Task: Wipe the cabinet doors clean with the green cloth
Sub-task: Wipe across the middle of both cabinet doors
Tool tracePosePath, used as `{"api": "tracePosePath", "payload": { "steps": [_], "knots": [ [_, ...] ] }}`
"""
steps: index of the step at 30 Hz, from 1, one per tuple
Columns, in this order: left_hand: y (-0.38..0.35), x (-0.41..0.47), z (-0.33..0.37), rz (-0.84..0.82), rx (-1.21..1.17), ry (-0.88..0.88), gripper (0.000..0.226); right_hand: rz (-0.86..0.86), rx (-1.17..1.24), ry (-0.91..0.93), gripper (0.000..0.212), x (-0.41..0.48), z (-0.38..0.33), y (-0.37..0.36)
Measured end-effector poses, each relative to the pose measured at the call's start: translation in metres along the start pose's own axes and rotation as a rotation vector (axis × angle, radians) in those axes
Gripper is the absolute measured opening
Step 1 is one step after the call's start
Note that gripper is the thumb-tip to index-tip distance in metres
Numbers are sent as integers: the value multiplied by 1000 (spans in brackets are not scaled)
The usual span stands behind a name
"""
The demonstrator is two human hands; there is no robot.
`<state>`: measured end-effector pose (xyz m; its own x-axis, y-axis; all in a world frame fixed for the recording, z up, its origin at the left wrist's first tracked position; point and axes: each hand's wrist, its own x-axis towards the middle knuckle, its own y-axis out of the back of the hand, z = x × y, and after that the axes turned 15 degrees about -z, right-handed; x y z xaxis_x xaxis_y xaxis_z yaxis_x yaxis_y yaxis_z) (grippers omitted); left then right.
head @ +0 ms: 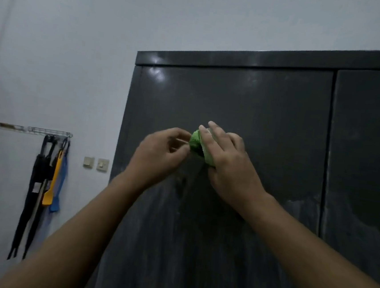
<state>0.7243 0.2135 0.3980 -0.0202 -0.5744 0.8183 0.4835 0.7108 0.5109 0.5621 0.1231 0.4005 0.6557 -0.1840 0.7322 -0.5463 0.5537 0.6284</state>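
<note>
Pale wall [53, 61] backs a dark cabinet [239, 60] whose left door [269, 109] and right door [370, 138] are both closed, so its contents stay hidden; pale streaks show low on both. In front of the left door the cloth [195, 142] is bunched into a wad. The right hand [226, 161] holds it with fingers [205, 133] laid over the top, while the left hand [158, 152] pinches its near edge, probably refolding it into a firm pad for wiping. A rack [46, 131] on the wall carries hanging straps and utensils.
</note>
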Motion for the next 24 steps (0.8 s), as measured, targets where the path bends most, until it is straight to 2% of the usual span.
{"api": "tracePosePath", "payload": {
  "steps": [3,6,9,13,16,19,22,24],
  "knots": [
    [23,-7,-35,178,169,165,32,32,-138,67,62,10,-5,-22],
    [27,-11,-66,161,393,385,49,-74,-190,85,69,13,-15,-37],
    [18,-10,-89,104,215,475,53,-82,-240,95,65,14,-18,-41],
    [3,-7,-112,250,-173,469,59,-163,-311,217,58,8,-20,-51],
    [-5,-7,-121,302,-184,462,60,-243,-330,325,56,-7,-27,-65],
    [-4,-10,-124,285,-220,431,61,-313,-314,436,47,-27,-31,-82],
    [4,-18,-130,225,-379,395,60,-389,-225,519,46,-32,-30,-84],
    [9,-25,-135,188,-484,400,52,-347,-136,528,41,-20,-29,-77]
  ]
}}
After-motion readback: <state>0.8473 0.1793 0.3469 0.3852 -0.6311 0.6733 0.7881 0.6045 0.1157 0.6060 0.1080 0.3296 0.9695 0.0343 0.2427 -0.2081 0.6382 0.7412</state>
